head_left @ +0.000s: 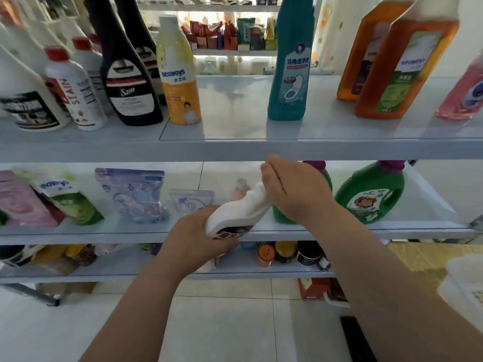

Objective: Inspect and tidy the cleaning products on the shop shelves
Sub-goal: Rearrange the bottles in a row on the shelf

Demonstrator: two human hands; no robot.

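I hold a white bottle (pixel 236 214) tilted in front of the middle shelf (pixel 109 235). My left hand (pixel 194 237) grips its lower body, where a dark label shows. My right hand (pixel 292 190) wraps round its neck and top, hiding the cap. On the upper shelf (pixel 235 147) stand white bottles with red caps (pixel 72 90), black bottles (pixel 129 77), a yellow-and-white bottle (pixel 177 74), a teal toilet-cleaner bottle (pixel 291 61) and orange bottles (pixel 402 66). A gap lies between the yellow and teal bottles.
The middle shelf carries refill pouches (pixel 130 194) at the left, a small pink bottle (pixel 239 190) and green detergent jugs (pixel 371 194) at the right. Jars (pixel 285 253) sit on the lower shelf. White floor tiles lie below. Another shelving unit with boxes (pixel 230 35) stands behind.
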